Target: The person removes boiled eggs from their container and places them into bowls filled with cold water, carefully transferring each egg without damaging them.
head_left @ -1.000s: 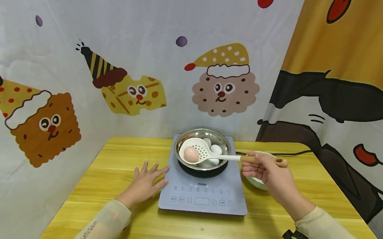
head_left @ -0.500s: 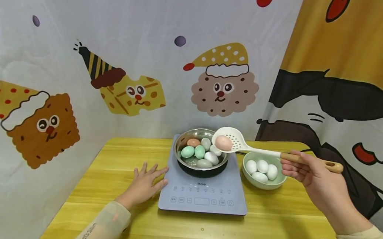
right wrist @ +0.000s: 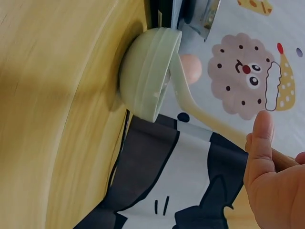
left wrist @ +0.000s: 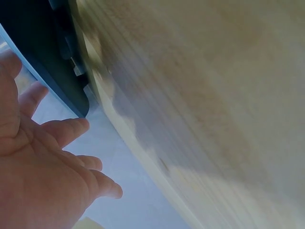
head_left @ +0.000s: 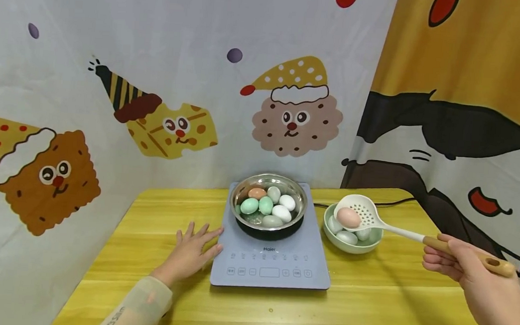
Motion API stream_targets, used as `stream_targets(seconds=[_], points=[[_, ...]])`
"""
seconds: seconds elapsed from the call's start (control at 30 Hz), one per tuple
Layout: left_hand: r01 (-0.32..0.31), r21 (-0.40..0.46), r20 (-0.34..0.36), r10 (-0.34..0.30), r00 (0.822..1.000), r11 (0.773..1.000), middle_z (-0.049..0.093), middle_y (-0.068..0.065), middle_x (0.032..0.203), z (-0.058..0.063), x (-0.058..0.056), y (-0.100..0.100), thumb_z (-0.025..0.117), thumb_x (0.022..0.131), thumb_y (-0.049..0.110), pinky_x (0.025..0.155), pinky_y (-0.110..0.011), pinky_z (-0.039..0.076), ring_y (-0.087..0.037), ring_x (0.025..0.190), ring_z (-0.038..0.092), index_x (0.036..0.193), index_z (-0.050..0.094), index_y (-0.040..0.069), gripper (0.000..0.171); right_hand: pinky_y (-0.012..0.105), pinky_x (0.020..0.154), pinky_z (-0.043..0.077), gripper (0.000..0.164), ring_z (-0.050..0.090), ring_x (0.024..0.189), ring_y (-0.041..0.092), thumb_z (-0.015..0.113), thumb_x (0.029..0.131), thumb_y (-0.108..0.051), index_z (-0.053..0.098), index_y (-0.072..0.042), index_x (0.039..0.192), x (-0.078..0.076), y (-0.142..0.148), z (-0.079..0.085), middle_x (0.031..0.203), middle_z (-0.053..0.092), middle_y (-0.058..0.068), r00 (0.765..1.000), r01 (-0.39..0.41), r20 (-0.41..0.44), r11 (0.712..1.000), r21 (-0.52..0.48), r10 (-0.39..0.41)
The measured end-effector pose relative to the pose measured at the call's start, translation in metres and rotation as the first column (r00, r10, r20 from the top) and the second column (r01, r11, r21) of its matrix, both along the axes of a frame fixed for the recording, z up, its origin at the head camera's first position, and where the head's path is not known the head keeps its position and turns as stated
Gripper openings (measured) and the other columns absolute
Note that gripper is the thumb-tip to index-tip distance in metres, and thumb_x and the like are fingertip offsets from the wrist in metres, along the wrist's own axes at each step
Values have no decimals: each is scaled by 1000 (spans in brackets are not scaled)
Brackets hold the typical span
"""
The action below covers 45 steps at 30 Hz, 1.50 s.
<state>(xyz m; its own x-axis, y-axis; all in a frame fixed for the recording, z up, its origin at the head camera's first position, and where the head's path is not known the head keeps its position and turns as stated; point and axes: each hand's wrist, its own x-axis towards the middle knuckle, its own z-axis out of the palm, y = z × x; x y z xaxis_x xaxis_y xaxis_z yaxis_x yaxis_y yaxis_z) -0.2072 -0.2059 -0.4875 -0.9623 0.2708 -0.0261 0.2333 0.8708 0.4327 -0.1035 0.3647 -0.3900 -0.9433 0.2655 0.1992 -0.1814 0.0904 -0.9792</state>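
Note:
My right hand (head_left: 483, 279) grips the wooden handle of a white slotted spoon (head_left: 365, 213). One pinkish-brown egg (head_left: 348, 217) lies in the spoon's bowl, over a pale green bowl (head_left: 352, 247) of white eggs (head_left: 347, 237). The right wrist view shows the spoon's head right at the rim of that bowl (right wrist: 147, 76). With fingers spread, my left hand (head_left: 190, 253) touches the left edge of a grey-blue induction cooker (head_left: 271, 259). On the cooker stands a steel pan (head_left: 301, 216) holding green, white and brown eggs (head_left: 250, 206).
The cooker and bowl stand on a yellow wood-grain table (head_left: 213, 313). A black cord (head_left: 395, 204) runs behind the bowl. Close behind the table hangs a cartoon-printed curtain (head_left: 228, 100).
My right hand has carried the spoon and its egg rightwards from over the pan to over the green bowl. The left hand has stayed at the cooker's edge.

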Motion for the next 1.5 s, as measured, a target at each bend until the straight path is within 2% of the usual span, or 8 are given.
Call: stream_targets(seconds=[0.3,0.57,0.63,0.73,0.87,1.0,1.23,1.5], points=[[-1,11,2,1,1000,1000,33,-23,173,-2,3,0,53,109,58,121,-86,-2,-61,161,5,162,48,34,59,26,74,65,35,82,86,11,59,111,-23,67,-5,140,9,-26,0,107,82,-14,1000,1,22,954,298,-8],[-1,5,-9,1,1000,1000,34,-23,173,-1,3,0,52,109,59,121,-86,-1,-61,161,6,162,49,33,59,9,73,59,29,74,86,-10,67,104,-2,73,0,132,16,-46,4,114,73,-30,972,95,-226,760,643,70],[-1,8,-6,1,1000,1000,33,-23,173,-1,3,0,52,109,58,121,-86,-2,-61,161,6,162,49,33,58,2,78,54,26,68,99,-20,67,106,-13,76,-1,127,14,-47,4,120,73,-27,915,184,-373,667,722,151],[-3,8,-4,3,1000,1000,33,-23,173,0,2,0,52,109,58,122,-86,-2,-61,161,6,162,48,33,58,-2,93,47,38,58,120,-24,63,110,-28,78,5,120,8,-55,18,126,76,-14,734,363,-598,558,746,321],[-4,5,-4,4,1000,1000,33,-23,173,0,2,0,52,109,58,122,-85,-2,-60,161,6,162,48,33,58,-1,101,44,54,61,123,-17,57,112,-39,77,11,115,-1,-75,49,119,81,-2,573,380,-692,606,699,439],[-1,-3,-6,1,1000,1000,33,-23,173,0,1,-1,51,109,58,122,-85,-1,-60,162,6,162,48,33,59,2,96,49,49,68,114,-11,61,110,-37,78,9,118,-16,-93,65,120,81,-1,541,213,-646,656,724,538],[5,4,-8,-5,1000,1000,34,-24,172,-1,2,0,52,110,57,121,-87,0,-62,161,7,162,49,32,57,8,94,54,45,68,105,-7,53,113,-41,76,-7,132,-48,-121,62,116,81,-4,535,86,-482,522,849,694],[2,-2,-6,-2,1000,1000,33,-24,173,-1,1,0,51,110,57,121,-86,0,-61,161,6,162,48,33,58,9,74,54,31,64,85,-5,64,109,-29,75,-15,135,-62,-121,60,112,81,-5,561,-76,-342,458,886,754]])
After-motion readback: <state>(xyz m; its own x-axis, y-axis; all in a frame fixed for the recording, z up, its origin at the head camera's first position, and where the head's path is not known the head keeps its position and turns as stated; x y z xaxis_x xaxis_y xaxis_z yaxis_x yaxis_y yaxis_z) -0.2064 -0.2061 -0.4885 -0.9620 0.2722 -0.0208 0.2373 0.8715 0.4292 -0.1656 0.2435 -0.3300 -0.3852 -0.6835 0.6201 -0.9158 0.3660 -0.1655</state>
